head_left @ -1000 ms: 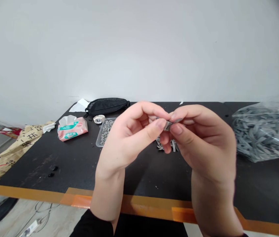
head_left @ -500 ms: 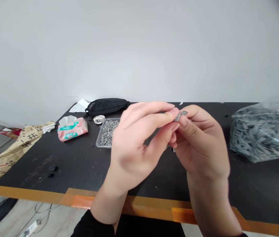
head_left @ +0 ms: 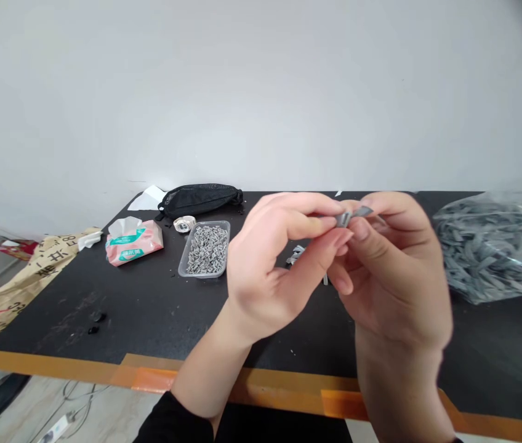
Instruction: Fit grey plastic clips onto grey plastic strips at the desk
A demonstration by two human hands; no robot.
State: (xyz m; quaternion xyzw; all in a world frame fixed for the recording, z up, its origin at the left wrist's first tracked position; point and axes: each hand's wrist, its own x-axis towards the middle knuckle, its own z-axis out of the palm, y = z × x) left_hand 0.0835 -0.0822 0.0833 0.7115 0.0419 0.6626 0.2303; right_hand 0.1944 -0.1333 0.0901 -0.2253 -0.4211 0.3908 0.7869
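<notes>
Above the table, my left hand (head_left: 274,264) pinches a small grey buckle (head_left: 344,218) between thumb and fingers. My right hand (head_left: 394,264) is closed on a flat grey strap (head_left: 362,211), whose tip sticks up between thumb and forefinger. Strap and buckle meet at the fingertips; whether the strap passes through the buckle cannot be made out. Behind my left hand stands a clear plastic tub (head_left: 181,268) full of similar small grey buckles. On the table behind the hands, a few grey pieces (head_left: 296,253) show partly.
At the right lies a clear plastic bag (head_left: 496,246) of grey straps. A pink tissue pack (head_left: 134,243), a tape roll (head_left: 184,224) and a black mesh pouch (head_left: 200,200) sit at the back left. Orange tape (head_left: 279,387) lines the front edge of the black table (head_left: 141,320).
Both hands have shifted to the right. More of the buckle and strap shows between the fingertips, and the tub has come fully into view beside my left hand.
</notes>
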